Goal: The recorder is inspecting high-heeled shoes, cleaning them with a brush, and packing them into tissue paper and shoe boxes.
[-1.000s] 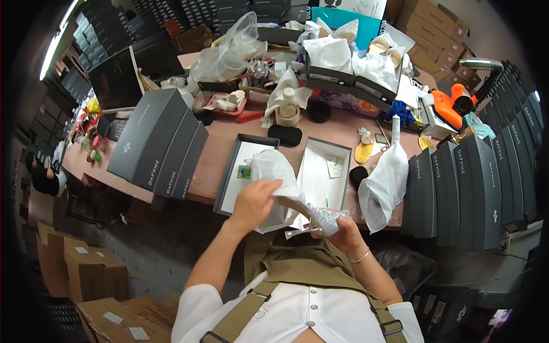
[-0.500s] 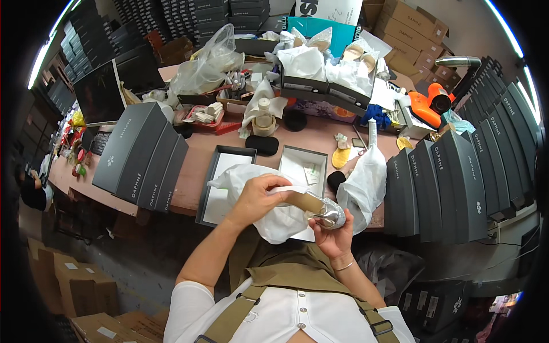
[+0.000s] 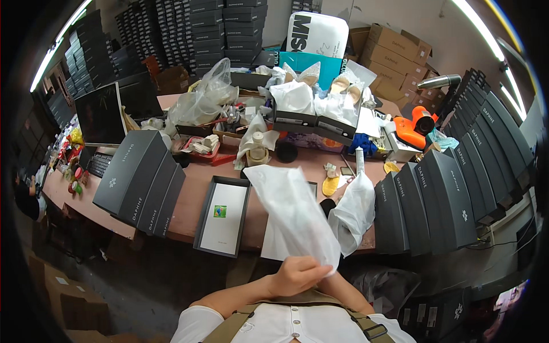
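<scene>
Holding the tissue [image 3: 294, 217] upright, the left hand [image 3: 297, 274] is curled, fingers pinching its lower end; the right hand is hidden, so its fingers cannot be judged; a gentle grip is advised so the sheet is not torn

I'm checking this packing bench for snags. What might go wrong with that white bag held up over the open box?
The white bag is lifted high by the hands and hides the open box beneath, so what lies there could be knocked unseen. The second white bag sits near the table edge and might slide off if bumped.
</scene>
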`<state>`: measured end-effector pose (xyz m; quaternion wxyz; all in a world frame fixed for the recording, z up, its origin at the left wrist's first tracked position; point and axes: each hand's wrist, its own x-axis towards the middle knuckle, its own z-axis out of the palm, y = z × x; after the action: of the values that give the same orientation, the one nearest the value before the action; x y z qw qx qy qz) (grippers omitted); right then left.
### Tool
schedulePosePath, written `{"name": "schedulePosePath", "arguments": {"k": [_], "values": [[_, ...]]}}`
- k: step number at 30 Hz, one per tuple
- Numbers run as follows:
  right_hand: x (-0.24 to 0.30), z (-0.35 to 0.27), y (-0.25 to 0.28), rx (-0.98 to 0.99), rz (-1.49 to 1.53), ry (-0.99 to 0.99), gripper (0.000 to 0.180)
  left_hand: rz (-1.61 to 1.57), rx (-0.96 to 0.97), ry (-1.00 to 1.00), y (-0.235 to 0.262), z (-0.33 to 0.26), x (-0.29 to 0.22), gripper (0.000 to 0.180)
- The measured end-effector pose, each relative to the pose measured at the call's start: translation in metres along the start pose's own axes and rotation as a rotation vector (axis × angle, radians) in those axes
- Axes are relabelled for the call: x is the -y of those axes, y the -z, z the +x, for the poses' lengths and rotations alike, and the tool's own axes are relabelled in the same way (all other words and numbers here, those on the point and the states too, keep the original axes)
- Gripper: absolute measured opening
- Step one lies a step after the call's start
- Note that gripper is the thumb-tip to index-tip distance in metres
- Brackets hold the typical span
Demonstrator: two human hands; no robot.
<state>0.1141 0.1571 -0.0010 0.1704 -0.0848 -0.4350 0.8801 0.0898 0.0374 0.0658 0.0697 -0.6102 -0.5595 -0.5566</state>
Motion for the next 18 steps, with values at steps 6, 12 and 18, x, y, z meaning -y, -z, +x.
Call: {"name": "schedulePosePath", "arguments": {"k": [6,12,18], "values": [[0.004,0.003,-0.007,0.033,-0.196,0.052,0.052,-0.196,0.355,-0.074,-0.017,-0.015,-0.006,0.037],[-0.022,0.009,-0.023,0.229,-0.969,0.321,0.058,-1.298,-0.597,1.103,0.040,-0.046,0.030,0.073],[0.025,-0.028,-0.032,0.764,-1.165,-0.138,0.064,-0.638,-1.075,0.961,0.091,-0.052,0.059,0.057]]}}
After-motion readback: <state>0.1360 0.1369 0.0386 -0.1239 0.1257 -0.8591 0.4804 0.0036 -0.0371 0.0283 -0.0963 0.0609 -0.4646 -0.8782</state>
